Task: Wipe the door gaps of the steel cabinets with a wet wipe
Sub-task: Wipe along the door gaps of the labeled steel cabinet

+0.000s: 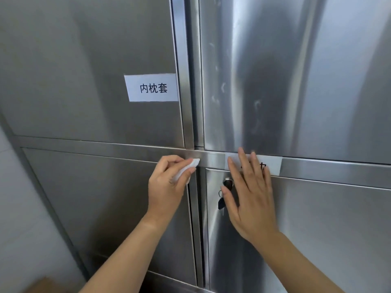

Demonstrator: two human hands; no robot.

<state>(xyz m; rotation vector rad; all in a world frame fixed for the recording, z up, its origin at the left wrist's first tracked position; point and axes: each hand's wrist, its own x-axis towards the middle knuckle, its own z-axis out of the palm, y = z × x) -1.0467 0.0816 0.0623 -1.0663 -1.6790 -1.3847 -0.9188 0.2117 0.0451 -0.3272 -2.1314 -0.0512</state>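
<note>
Wet wipe (187,167), folded into a small white pad, pinched between the thumb and curled fingers of the left hand (167,185); its tip meets the horizontal rail (105,145) just above the vertical door gap (195,218). Soft, limp and light, it would likely work best bunched over a fingertip to enter the narrow seam. Right hand (251,201), fingers straight and spread, lies flat on the lower right door (328,229), partly covering a paper label (274,163). Panels: brushed steel, smooth, reflective. A key (221,203) hangs from the lock (228,182).
</note>
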